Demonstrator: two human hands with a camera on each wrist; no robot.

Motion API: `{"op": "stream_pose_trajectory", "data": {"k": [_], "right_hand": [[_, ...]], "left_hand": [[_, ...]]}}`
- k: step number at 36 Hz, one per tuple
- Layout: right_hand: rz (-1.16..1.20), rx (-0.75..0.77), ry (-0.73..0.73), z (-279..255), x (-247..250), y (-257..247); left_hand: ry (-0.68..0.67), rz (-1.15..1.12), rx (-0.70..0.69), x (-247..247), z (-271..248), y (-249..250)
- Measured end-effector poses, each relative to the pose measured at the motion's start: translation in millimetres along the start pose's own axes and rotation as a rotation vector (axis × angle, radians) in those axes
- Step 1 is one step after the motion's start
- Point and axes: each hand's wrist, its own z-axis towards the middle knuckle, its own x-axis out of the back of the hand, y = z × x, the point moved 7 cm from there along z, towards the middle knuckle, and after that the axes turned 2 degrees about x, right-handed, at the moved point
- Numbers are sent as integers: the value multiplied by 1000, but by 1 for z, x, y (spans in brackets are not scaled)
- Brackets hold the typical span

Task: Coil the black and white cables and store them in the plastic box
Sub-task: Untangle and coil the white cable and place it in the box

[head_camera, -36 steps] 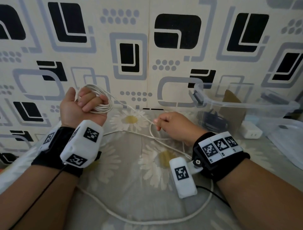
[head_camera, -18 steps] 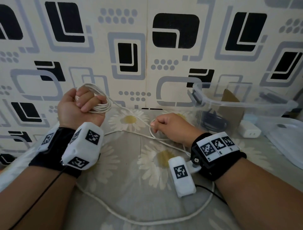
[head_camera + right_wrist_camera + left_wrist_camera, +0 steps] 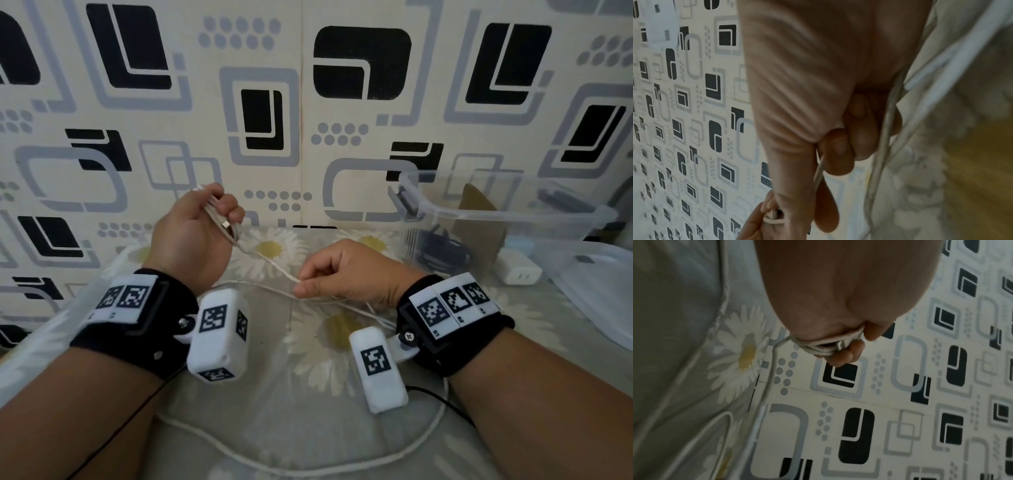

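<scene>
Our left hand [image 3: 191, 236] has swung its white cable [image 3: 274, 265] coil toward the plastic box [image 3: 507, 219]; right hand [image 3: 346, 270] still pinches slack, approx. half left to wind.

Open plastic box [image 3: 507, 217], top unobstructed

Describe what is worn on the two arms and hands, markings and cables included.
Both forearms are bare, with no sleeves or gloves. Each wrist carries a black strap: the left wrist strap and right wrist strap bear white plates printed with black square code markers. A white boxy camera module with similar markers hangs from each, bracketed on by screws. Thin black cables trail from them.
</scene>
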Motion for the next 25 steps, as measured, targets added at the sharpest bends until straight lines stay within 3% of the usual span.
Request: {"op": "stream_pose_trajectory", "data": {"k": [3, 8, 14, 25], "right_hand": [[27, 34, 43, 1, 4, -2], [62, 68, 94, 0, 7, -5], [73, 123, 134, 1, 8, -8], [20, 160, 138, 5, 7, -11]], "left_hand": [[-22, 280, -17, -4, -2, -6], [-125, 943, -82, -18, -14, -18], [-230, 1206, -59, -25, -22, -32], [-316, 1365, -76, -30, -22, -34]]}}
